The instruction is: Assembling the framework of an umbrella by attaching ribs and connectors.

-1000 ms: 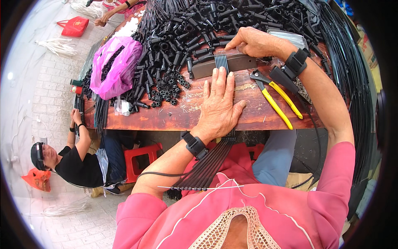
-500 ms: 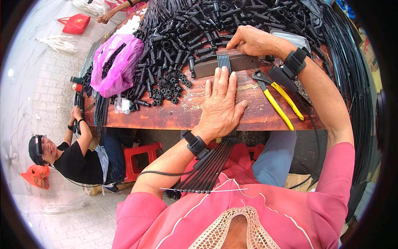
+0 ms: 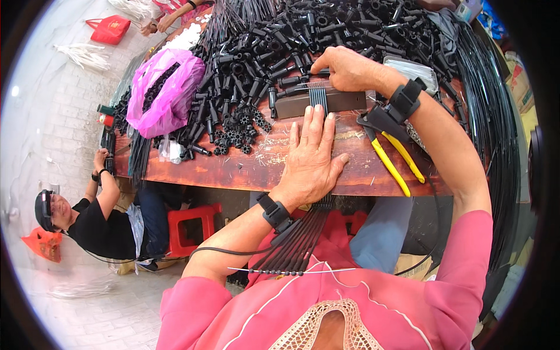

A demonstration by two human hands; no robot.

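Note:
My left hand lies flat, fingers stretched out, pressing a band of narrow dark strips onto the wooden table. The strips run over a dark grey metal bar and continue beneath my palm. Past the table edge they fan out as black cords over my lap, with a thin white rod across their beaded ends. Just beyond the bar, at the strips' far end, my right hand is closed with its fingers curled; whatever they pinch is too small to make out. Yellow-handled pliers lie to the right.
Black tubular plastic parts are heaped beyond the bar. A pink plastic bag sits at the left, a clear box of thin rods at the right. Long dark strands hang along the right side. A co-worker sits at the left.
The view has shifted a little, so the table appears slightly lower. My right hand's fingers have moved slightly at the strips' far end; my left hand keeps pressing flat.

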